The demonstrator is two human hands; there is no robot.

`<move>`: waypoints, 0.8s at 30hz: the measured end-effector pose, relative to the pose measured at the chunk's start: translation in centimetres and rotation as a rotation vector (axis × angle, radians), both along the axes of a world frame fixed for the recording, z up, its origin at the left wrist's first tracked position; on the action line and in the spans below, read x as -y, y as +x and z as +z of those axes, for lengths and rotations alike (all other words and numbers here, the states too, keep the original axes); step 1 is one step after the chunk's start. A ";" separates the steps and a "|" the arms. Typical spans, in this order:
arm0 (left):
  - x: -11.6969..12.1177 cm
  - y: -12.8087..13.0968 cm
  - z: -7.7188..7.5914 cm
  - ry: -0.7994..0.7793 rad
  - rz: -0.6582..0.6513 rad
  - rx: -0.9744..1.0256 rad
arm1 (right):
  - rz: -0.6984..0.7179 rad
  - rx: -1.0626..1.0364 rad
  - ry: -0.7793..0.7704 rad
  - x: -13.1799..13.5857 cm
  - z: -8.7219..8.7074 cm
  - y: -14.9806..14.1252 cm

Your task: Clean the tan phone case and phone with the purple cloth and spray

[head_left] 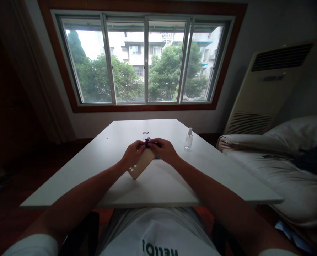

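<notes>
A clear, yellowish phone case (143, 163) with camera cut-outs slants above the white table, its cut-out end down towards me. My left hand (133, 154) is closed on its upper left edge. My right hand (165, 149) grips the upper right part, thumb and fingers pinched. Between both sets of fingertips, at the top of the case, sits a small dark purple piece (147, 143), perhaps cloth; its kind is unclear. Partly hidden behind the right hand, a dark flat object (157, 157) lies on the table.
A clear spray bottle (188, 140) stands at the table's right side. Beyond my hands lies a small round dark-patterned item (146, 133). The white table (89, 170) has angled corners. A cushioned sofa (286, 174) and an air conditioner (270, 85) are on the right.
</notes>
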State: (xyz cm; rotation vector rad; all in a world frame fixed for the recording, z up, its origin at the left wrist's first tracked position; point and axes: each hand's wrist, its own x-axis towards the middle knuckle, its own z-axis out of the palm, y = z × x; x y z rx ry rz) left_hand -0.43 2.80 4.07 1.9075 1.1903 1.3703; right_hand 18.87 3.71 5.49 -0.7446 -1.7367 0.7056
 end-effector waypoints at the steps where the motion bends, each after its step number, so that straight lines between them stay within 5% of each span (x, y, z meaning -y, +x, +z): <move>1: 0.0 0.0 0.1 0.004 0.006 0.010 | -0.006 -0.006 0.017 0.0 0.1 0.0; 10: -0.7 -0.1 0.4 -0.006 0.146 0.227 | 0.064 -0.135 0.022 -0.9 -0.4 0.0; 24: -1.5 -0.3 -0.4 -0.011 0.104 0.354 | 0.058 -0.087 0.070 -1.3 -0.6 -0.1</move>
